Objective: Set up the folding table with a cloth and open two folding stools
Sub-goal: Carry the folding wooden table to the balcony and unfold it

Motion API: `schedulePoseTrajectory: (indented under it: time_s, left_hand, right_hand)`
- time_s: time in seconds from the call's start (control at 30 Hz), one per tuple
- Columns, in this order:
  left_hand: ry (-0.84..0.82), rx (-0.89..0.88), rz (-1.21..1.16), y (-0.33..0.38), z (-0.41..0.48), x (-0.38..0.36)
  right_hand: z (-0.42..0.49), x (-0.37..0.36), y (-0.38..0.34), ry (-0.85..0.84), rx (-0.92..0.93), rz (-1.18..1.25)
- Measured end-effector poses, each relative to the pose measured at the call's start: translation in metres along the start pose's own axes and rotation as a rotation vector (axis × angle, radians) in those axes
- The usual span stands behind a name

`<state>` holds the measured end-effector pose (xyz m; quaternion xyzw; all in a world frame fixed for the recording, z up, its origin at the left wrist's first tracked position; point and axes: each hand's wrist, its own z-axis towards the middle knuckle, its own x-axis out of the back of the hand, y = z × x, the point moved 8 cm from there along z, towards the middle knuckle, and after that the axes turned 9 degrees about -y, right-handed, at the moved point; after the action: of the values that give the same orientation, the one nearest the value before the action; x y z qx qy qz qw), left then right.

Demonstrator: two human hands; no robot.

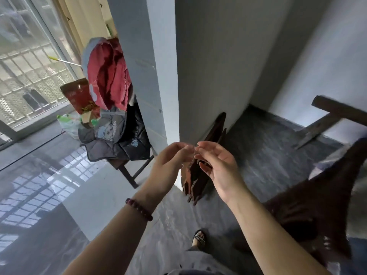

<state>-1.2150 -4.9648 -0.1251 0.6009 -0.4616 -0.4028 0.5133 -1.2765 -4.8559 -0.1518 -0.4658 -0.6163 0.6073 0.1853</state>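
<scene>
Daylight enters through window at left, glaring off glossy floor. Wall dim, grey. Motion blur at right; wide-angle bending near edges; overall soft focus.

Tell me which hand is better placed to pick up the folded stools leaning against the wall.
Probably the right hand: open and empty, it overlaps the folded stools leaning at the wall. The left hand, also open, sits just beside them. Depth is hard to judge.
</scene>
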Motion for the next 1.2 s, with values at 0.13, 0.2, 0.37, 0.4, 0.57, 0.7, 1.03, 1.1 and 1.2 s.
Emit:
schedulePoseTrajectory:
  time_s: [0.13, 0.2, 0.37, 0.4, 0.57, 0.7, 1.03, 1.1, 1.2]
  left_hand:
    - [-0.011, -0.004, 0.019, 0.001, 0.066, -0.008]
    - [-0.013, 0.003, 0.020, -0.003, 0.093, -0.011]
    - [-0.019, 0.067, 0.036, -0.024, 0.141, -0.010]
    - [-0.019, 0.084, 0.044, -0.029, 0.150, -0.007]
    - [-0.040, 0.153, 0.050, -0.061, 0.188, -0.001]
    - [-0.063, 0.177, 0.128, -0.093, 0.213, 0.001]
    - [-0.040, 0.336, 0.260, -0.218, 0.269, 0.016]
    - [-0.027, 0.394, 0.281, -0.247, 0.277, 0.019]
    - [0.011, 0.490, 0.331, -0.287, 0.284, 0.024]
  right_hand:
    - [0.055, 0.028, -0.014, 0.018, 0.003, 0.001]
    - [0.078, 0.042, -0.016, 0.033, -0.005, -0.009]
    - [0.120, 0.070, -0.003, 0.091, -0.071, -0.006]
    - [0.127, 0.074, 0.002, 0.096, -0.083, -0.008]
    - [0.158, 0.087, 0.029, 0.106, -0.155, -0.020]
    - [0.177, 0.102, 0.061, 0.154, -0.221, 0.013]
    - [0.235, 0.146, 0.169, 0.208, -0.330, 0.043]
    - [0.244, 0.155, 0.196, 0.228, -0.365, 0.045]
    - [0.254, 0.171, 0.234, 0.268, -0.398, 0.001]
